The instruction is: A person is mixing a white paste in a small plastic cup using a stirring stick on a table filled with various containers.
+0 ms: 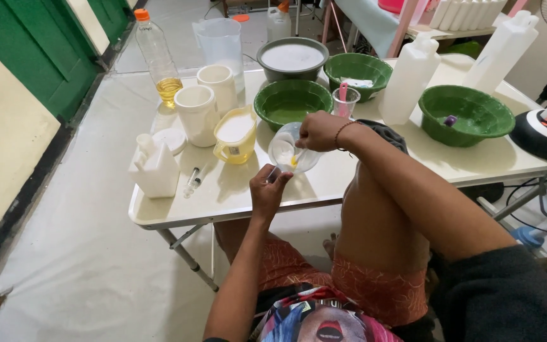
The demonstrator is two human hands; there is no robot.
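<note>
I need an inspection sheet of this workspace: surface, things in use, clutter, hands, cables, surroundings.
Surface: white folding table, crowded on top.
Things in use: clear bowl with white contents; thin stick.
Clutter: three green bowls, grey basin, yellow jug, two white cups, oil bottle, syringe, white bottles.
Hands: left hand pinches the stick at the bowl; right hand is over the bowl, grip unclear.
Cables: black cables under the table's right end.
Surroundings: green doors, pale floor sheet.
</note>
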